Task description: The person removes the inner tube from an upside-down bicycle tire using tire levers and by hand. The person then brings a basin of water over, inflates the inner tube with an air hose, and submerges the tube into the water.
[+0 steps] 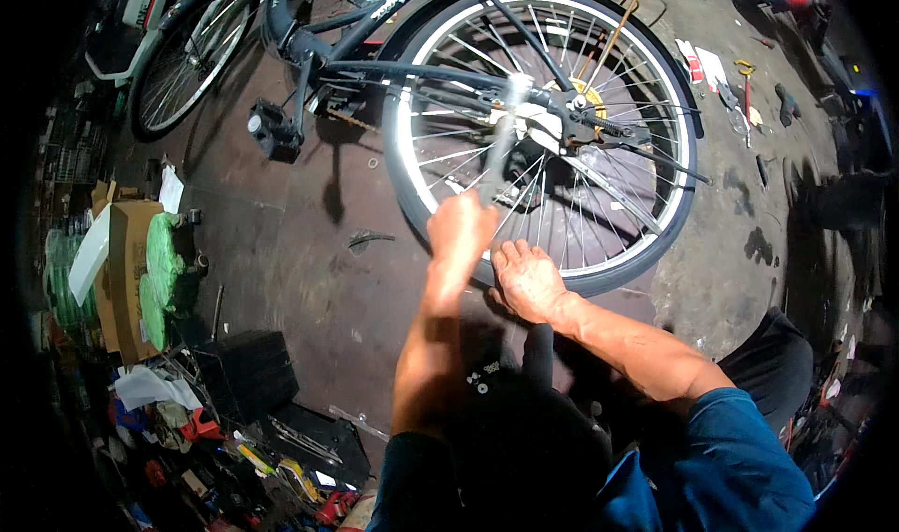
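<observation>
In front of me is a dark bicycle (334,54); its large wheel (646,256), with a white-banded tyre and thin spokes, fills the upper middle. My left hand (461,225) is closed around a long silvery tool (502,143), smeared by motion, so its exact kind does not show. The tool's far end overlaps the frame near the wheel's hub (581,104). Against the near edge of the wheel rests my right hand (526,274), palm down over the rim and tyre, its fingers bent toward the spokes. Whether it grips the tyre is hidden.
A pedal (273,129) juts out left of the wheel. Farther left stands a cardboard box (131,270) beside a green bundle (161,270). Mixed tools and parts crowd the lower left, around a black box (248,375). A red-handled tool (746,96) lies on the floor at right.
</observation>
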Available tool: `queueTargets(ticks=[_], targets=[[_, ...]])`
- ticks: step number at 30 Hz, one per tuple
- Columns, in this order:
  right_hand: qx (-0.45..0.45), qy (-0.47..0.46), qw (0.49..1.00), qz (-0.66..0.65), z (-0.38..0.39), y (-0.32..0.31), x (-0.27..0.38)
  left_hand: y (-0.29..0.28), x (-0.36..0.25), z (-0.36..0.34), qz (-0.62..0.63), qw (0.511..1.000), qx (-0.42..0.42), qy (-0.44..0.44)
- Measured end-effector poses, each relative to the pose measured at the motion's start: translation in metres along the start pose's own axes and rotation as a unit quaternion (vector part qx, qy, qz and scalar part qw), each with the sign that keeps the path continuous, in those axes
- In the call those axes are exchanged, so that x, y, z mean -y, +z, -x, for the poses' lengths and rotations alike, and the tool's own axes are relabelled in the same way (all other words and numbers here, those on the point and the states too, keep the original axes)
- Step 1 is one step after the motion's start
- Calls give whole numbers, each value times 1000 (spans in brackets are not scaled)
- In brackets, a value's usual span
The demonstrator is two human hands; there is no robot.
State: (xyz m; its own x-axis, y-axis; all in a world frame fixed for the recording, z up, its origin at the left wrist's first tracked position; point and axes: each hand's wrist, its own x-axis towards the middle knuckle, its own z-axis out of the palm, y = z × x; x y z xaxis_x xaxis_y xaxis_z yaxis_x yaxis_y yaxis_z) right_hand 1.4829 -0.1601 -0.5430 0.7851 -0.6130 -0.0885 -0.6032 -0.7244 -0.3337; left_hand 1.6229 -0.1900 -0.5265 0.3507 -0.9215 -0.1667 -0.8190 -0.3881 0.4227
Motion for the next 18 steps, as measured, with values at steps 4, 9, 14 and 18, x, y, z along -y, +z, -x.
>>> queueTargets(ticks=[4,9,14,18], targets=[[22,-36,999,0,20,-3,-32,-31,3,24,591,781,-115,-165],[38,-23,998,-34,-5,-42,-20,-29,54,76,631,733,-199,-161],[45,58,979,-191,-28,-18,-23,30,65,102,695,676,-155,-190],[115,87,965,-219,-30,-17,-22,45,67,108,745,626,-146,-179]])
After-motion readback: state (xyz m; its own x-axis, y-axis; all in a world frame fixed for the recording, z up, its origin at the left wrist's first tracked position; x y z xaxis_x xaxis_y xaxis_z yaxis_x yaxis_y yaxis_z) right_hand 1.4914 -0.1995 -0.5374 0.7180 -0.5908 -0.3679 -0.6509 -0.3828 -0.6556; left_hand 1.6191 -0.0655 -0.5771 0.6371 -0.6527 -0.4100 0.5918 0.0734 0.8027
